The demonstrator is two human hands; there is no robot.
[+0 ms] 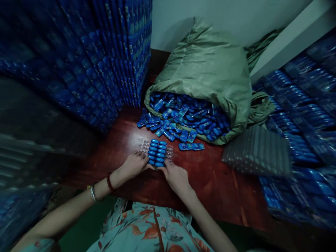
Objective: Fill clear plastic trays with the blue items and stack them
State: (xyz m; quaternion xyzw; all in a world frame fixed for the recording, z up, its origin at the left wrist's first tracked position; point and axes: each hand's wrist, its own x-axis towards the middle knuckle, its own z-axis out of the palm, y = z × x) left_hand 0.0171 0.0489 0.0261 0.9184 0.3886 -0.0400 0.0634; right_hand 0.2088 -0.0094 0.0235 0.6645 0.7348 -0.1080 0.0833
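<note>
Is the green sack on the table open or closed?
Open. The green sack lies on its side, and small blue items spill from its mouth onto the table.

The blue stacks [78, 59] in the upper left and at the right edge are smearing into blur and running off frame, while the green sack [207, 66] is hiding most of its blue packets [183, 117], whose print is staying unreadable.

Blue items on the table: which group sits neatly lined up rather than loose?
The blue pieces in the clear tray between both hands, in tidy rows; those by the green sack lie jumbled.
</note>
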